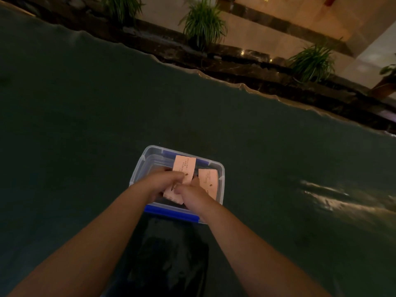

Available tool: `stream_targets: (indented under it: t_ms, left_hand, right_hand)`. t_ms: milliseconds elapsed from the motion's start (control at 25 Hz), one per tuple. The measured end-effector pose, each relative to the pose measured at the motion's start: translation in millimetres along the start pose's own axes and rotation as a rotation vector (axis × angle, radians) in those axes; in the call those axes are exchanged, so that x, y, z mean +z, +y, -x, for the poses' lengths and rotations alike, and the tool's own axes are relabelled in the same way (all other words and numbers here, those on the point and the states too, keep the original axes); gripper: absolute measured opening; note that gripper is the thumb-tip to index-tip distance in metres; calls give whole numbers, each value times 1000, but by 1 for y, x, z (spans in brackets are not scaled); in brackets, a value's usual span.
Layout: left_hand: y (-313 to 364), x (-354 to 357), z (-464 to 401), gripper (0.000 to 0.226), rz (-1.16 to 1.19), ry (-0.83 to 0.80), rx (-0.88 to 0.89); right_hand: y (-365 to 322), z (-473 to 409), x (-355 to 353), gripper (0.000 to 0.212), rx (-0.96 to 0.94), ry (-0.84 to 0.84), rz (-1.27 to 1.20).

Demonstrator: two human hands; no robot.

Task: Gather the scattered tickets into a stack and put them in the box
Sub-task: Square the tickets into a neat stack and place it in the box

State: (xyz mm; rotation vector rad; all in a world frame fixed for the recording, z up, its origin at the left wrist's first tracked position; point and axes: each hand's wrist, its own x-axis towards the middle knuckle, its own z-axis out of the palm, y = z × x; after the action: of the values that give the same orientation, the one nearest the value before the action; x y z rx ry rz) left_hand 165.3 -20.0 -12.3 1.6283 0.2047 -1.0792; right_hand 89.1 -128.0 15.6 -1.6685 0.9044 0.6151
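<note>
A clear plastic box with blue clips stands on the dark green cloth in front of me. Both hands are over its open top. My left hand pinches a pink ticket that sticks up toward the far wall of the box. My right hand is closed on the same bundle near its lower end, where torn pink edges show. A second pink ticket lies inside the box at the right, partly behind my right hand.
The dark green cloth covers the whole table around the box. Its far edge meets a dark stone ledge with several potted plants. A dark object lies between my forearms.
</note>
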Motion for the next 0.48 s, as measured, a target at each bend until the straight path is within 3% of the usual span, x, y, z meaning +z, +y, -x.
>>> stream_targets:
  t_ms: [200,320,480]
  left_hand:
    - [-5,7,-7,20,-56,58,-24]
    - [-4,11,-9,4,-158,108,-9]
    - [-2,13,-10,11,-232,137,-40]
  right_hand:
    - [0,-19,9,70,59,13,68]
    - [-1,-24,12,67,65,49,72]
    - [3,-25,10,71,62,44,17]
